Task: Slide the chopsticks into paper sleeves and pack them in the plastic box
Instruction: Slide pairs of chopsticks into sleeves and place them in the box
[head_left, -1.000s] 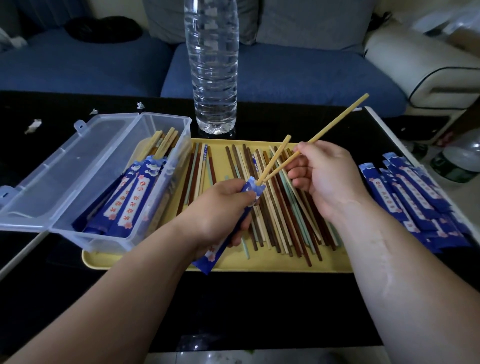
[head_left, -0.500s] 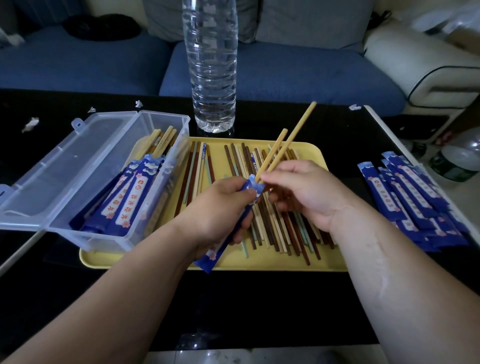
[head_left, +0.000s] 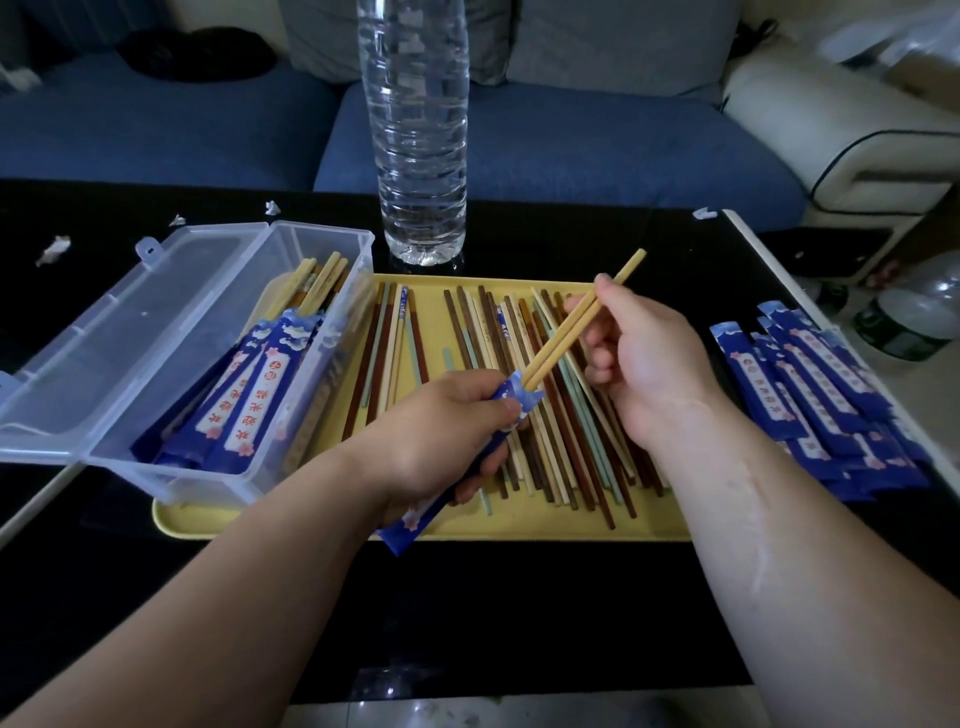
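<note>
My left hand (head_left: 441, 436) grips a blue paper sleeve (head_left: 514, 400) over the yellow tray (head_left: 519, 525). A pair of light wooden chopsticks (head_left: 566, 332) sticks out of the sleeve's mouth, slanting up to the right. My right hand (head_left: 639, 358) pinches the pair near its upper end. Several loose chopsticks (head_left: 566, 447) in brown, cream and pale green lie on the tray under both hands. The clear plastic box (head_left: 228, 457) stands open at the left, with several sleeved pairs (head_left: 249, 400) leaning inside.
A tall clear water bottle (head_left: 415, 130) stands just behind the tray. A pile of blue sleeves (head_left: 821, 395) lies on the black table at the right. The box lid (head_left: 119, 332) hangs open to the left. A blue sofa runs behind the table.
The two chopsticks have come together and slid deeper into the sleeve, so less of them sticks out. My right hand moved up along them; my left hand kept its place.
</note>
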